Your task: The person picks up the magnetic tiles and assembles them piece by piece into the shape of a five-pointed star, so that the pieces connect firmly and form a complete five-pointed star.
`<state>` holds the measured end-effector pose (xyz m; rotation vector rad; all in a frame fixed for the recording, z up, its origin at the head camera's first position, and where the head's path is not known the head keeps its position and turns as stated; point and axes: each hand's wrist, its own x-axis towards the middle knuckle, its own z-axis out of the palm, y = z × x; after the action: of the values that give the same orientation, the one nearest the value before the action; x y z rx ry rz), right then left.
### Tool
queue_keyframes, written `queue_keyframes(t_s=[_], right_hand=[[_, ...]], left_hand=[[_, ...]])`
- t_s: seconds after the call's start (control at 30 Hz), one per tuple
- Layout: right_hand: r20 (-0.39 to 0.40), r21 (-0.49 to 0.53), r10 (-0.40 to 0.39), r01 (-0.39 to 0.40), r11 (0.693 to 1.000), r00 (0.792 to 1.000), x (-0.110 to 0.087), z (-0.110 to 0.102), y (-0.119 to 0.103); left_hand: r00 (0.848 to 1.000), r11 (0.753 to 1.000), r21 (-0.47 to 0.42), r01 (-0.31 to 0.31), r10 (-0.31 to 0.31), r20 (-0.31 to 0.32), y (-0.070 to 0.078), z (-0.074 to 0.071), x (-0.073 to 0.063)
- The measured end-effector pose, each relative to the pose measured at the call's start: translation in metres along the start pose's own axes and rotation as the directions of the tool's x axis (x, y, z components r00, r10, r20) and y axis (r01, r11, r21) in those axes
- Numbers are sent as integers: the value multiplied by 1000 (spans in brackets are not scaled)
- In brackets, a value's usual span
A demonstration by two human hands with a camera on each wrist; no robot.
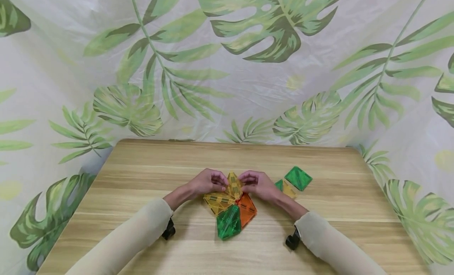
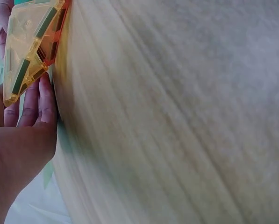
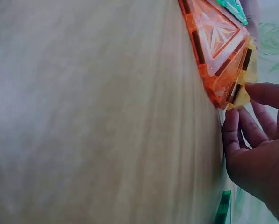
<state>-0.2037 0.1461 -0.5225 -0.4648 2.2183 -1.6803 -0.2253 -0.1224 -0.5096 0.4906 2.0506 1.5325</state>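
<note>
A cluster of translucent magnetic tiles stands on the table between my hands: two yellow parts, an orange part [image 1: 248, 210] and a green part [image 1: 228, 223] meeting at a middle point. My left hand [image 1: 209, 183] pinches the left side of the upright yellow magnetic tile [image 1: 234, 185] at the back. From the other side, my right hand [image 1: 260, 184] pinches its right edge, thumb and fingers near the tip in the right wrist view. The other yellow part [image 1: 216, 201] leans out to the left. In the left wrist view, the left fingers curl behind yellow tile edges [image 2: 29, 51].
Right of my right hand lie a loose green square tile [image 1: 298, 178], a small green tile [image 1: 279, 184] and a yellow tile [image 1: 289, 190], partly behind the forearm. The wooden table [image 1: 159, 157] ends at a leaf-patterned cloth [image 1: 248, 90].
</note>
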Motion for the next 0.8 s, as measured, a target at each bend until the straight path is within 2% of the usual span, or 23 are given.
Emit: queue_keyframes(t_s=[0.13, 0.27, 0.4, 0.6, 0.8], right_hand=[[23, -62, -57, 58, 996, 998, -2, -1, 1], [0, -103, -61, 61, 993, 998, -6, 0, -2], [-82, -188, -54, 37, 981, 995, -17, 5, -7], [-222, -332, -110, 31, 943, 969, -39, 20, -20], [-268, -388, -116, 3, 922, 956, -57, 42, -32]], left_hand=[[999, 995, 90, -49, 49, 7, 4, 0, 0], [997, 988, 141, -70, 73, -17, 7, -1, 0], [996, 988, 136, -72, 78, -44, 12, -2, 1], [992, 990, 109, -90, 99, -83, 19, -2, 7], [987, 980, 126, -154, 158, -28, 26, -2, 15]])
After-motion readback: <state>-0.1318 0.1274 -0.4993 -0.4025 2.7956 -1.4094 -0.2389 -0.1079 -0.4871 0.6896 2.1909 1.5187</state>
